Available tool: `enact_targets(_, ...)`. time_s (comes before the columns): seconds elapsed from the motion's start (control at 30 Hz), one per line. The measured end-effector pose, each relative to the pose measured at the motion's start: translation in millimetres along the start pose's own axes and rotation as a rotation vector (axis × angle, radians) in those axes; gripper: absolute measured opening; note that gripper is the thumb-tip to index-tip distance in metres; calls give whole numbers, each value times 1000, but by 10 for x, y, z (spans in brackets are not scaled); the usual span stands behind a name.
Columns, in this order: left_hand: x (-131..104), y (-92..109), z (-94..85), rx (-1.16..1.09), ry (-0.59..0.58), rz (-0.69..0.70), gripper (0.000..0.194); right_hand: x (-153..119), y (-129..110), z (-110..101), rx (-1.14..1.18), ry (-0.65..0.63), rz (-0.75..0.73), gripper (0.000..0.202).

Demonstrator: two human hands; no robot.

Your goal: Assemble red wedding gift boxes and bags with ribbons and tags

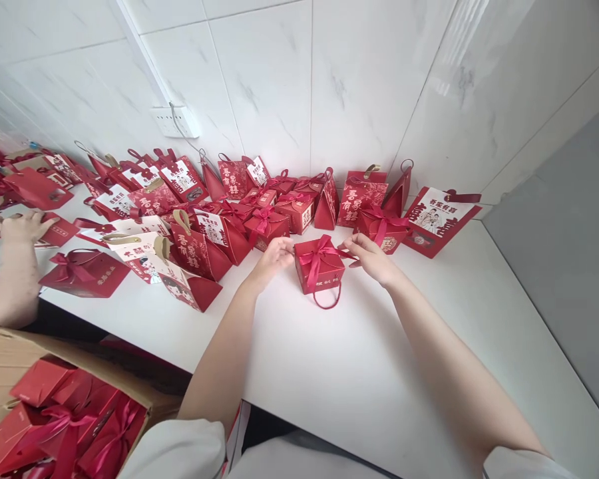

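A small red gift box (pixel 324 271) with a ribbon bow on its lid stands on the white table (pixel 319 352). Its cord handle hangs down in front onto the tabletop. My left hand (pixel 278 255) is at the box's left side with fingers curled, and whether it touches the box is unclear. On the right, my right hand (pixel 369 258) has thumb and fingers pinched on the tail of the red ribbon. Just behind that hand sits another bow-tied red box (pixel 387 229).
Many red and white gift boxes (pixel 194 249) crowd the table's back and left. A red bag (pixel 436 219) stands back right. An open carton (pixel 160 402) of red boxes is at lower left. Another person's hands (pixel 22 226) work at far left.
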State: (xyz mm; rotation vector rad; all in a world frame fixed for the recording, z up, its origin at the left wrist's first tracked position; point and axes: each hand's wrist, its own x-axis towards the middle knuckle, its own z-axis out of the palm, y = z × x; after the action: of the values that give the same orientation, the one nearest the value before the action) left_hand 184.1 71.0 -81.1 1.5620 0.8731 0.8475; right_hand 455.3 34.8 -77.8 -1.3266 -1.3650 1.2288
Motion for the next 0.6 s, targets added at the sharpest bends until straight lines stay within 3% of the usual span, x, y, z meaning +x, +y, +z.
enact_targets(0.07, -6, -74, -26, 113, -52, 16, 98, -2, 76, -19, -15, -66, -90, 48)
enact_targets(0.13, -14, -134, -14, 210, -125, 31, 117, -9, 168, -10, -11, -191, -163, 79)
enact_targets(0.2, -5, -190, 30, 253, -149, 61, 116, -11, 263, 30, 27, -293, -183, 109)
enact_targets(0.27, 27, -248, 83, 242, -136, 87, 109, -4, 338, 88, 102, -357, -199, 120)
enact_targets(0.37, 102, -323, 144, 110, -76, 67, 94, 14, 387, 171, 205, -397, -253, 114)
enact_targets(0.47, 166, -351, 175, -64, 20, 6, 77, 38, 387, 226, 259, -360, -246, 93)
enact_targets(0.6, 202, -332, 201, -72, 73, -28, 72, 52, 367, 258, 325, -295, -235, 78)
